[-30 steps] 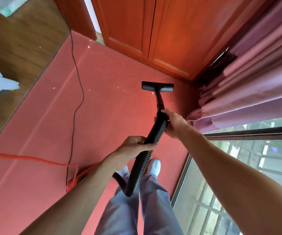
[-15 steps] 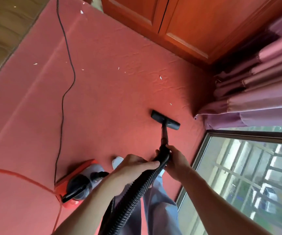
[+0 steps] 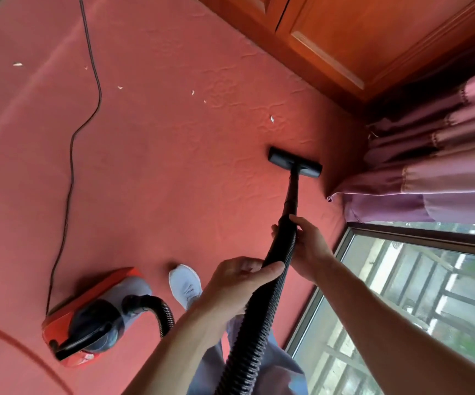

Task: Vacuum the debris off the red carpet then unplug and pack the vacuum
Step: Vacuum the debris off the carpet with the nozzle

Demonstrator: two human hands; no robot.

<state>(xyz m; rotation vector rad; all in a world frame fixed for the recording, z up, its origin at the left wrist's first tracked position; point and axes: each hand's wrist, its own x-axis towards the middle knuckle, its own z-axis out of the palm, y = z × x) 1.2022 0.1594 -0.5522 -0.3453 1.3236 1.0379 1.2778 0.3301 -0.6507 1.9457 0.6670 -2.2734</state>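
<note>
The ribbed hose [image 3: 259, 323] is held in both hands. The left hand [image 3: 236, 283] is wrapped round it lower down, thumb laid across the top, and the right hand [image 3: 310, 246] is closed round the smooth cuff where the hose meets the wand [image 3: 292, 195], so the right hand is the nearer to the working end. From that hand the wand's long axis runs to about 12 o'clock and ends at the nozzle [image 3: 294, 162]. The nozzle is set flat on the red carpet [image 3: 159, 181] with its bar lying roughly 9 to 3, near the curtain [image 3: 430, 172] at 3 o'clock. The nearest pale scrap [image 3: 272, 118] is seen at about 11 o'clock from the nozzle, apart from it, and other scraps [image 3: 192, 92] are strewn farther off toward 10 o'clock. A forward push with a slight swing left is judged to be called for. The vacuum body [image 3: 93, 317] sits at 8 o'clock of the hands, and its power cord [image 3: 71, 166] trails toward 12 o'clock, plug end out of view.
</note>
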